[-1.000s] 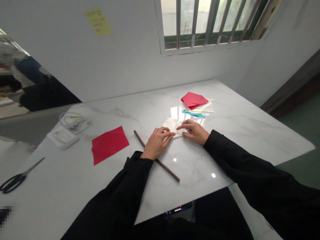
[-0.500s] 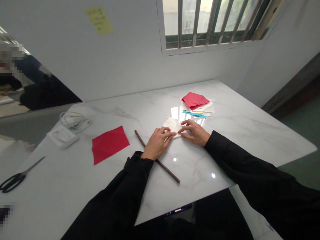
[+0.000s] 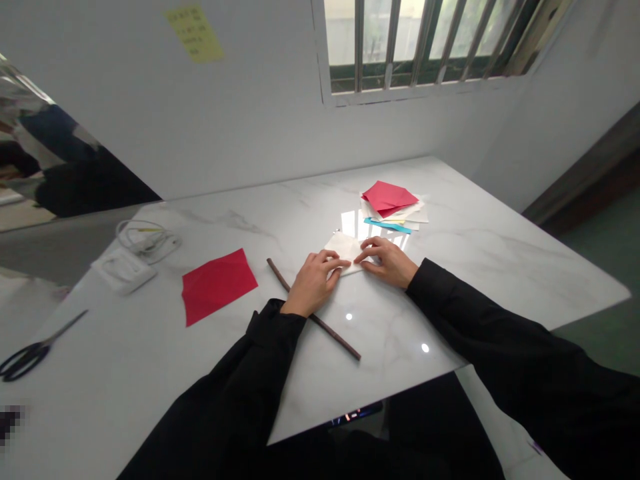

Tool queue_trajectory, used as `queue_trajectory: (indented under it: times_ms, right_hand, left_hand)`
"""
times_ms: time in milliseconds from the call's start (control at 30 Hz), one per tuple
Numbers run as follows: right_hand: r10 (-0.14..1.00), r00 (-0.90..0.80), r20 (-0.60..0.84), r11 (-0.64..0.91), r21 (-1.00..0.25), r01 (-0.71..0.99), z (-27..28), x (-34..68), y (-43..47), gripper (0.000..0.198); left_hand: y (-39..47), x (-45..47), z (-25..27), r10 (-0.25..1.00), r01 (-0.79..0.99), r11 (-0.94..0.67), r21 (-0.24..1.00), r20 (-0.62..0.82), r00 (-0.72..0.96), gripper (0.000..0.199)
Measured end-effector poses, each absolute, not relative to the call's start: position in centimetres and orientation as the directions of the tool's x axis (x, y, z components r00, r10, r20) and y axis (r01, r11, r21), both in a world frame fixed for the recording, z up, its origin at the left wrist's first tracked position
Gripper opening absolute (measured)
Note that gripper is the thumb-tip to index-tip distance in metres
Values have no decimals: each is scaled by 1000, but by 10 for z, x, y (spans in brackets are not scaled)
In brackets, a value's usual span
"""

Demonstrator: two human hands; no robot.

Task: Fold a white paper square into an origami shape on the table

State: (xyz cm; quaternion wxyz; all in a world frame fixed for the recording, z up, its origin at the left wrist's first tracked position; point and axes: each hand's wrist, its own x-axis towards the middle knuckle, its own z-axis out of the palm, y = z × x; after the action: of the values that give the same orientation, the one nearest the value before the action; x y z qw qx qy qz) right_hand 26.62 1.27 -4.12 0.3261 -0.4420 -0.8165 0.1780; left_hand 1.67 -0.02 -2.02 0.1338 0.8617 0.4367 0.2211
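Observation:
A small cream-white sheet of paper (image 3: 345, 245) lies on the marble-patterned table, its near edge folded. My left hand (image 3: 315, 280) grips that edge from the left, fingertips and thumb close together on it. From the right, my right hand (image 3: 387, 260) pinches the same edge between thumb and fingers. The fingertips of both hands nearly meet, and they cover part of the paper. Under my left wrist runs a thin brown stick (image 3: 335, 337), partly hidden. A red sheet of paper (image 3: 219, 287) lies flat to the left.
Behind my right hand is a pile of red, cream and blue papers (image 3: 390, 198). Black-handled scissors (image 3: 30, 357) and a white box (image 3: 124, 272) with a coiled cable (image 3: 143, 240) lie at the left. A wall with a barred window (image 3: 420, 47) bounds the table's back.
Both hands stay at the folded edge of the white paper, with slight finger movement; the edge looks pressed flatter. The whole view has shifted a little.

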Motion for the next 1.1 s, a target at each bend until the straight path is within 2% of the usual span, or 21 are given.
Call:
queue_trajectory:
  times_ms: [367,633,867,1100]
  right_hand:
    - [836,-403,371,548,-581,601,-38,269,13,17]
    - [824,-433,365,566,-556,609,-40,272,16,18]
    - [819,-436,374,574,-543,613,-42,272,17,18]
    - [821,-425,381,571,-547,612,-43,272,18,17]
  left_hand:
    - [3,14,-22,822,680,-564,468,239,517,36]
    - [1,14,-20,818,683,-567,461,218,532,34]
    - [-2,11,-14,829,644,-550,532,251,500,19]
    - [-4,17,-16,827,666,-558,495,272,491,24]
